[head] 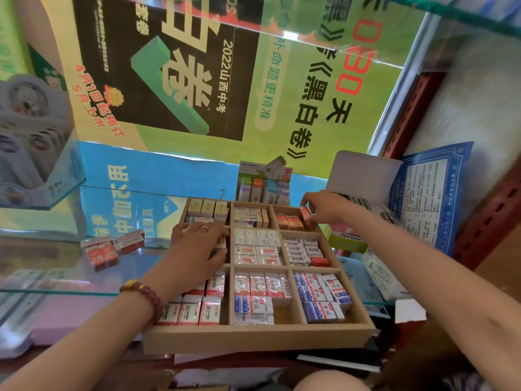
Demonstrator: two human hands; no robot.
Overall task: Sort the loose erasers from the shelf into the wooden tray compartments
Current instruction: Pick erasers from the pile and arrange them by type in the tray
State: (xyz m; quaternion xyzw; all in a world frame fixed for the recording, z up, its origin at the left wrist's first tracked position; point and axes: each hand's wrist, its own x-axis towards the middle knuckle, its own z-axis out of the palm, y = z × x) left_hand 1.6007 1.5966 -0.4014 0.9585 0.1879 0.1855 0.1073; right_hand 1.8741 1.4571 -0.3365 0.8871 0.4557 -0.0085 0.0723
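Observation:
A wooden tray (pixel 259 338) with nine compartments sits on the glass shelf, most of them filled with wrapped erasers. My right hand (pixel 324 208) pinches a small red-and-white eraser (pixel 306 213) over the far right compartment, beside several like ones. My left hand (pixel 197 245) lies over the middle left compartment, fingers curled on a tan-wrapped eraser (pixel 222 245) there, mostly hidden. Loose red-and-white erasers (pixel 112 246) lie on the glass to the tray's left.
Behind the tray stands a pack of correction tapes (pixel 263 182). A white open box (pixel 363 179) and a green-and-white box (pixel 348 239) sit to the right. A display box (pixel 31 142) rests on a glass shelf at left. A red metal upright (pixel 411 114) rises on the right.

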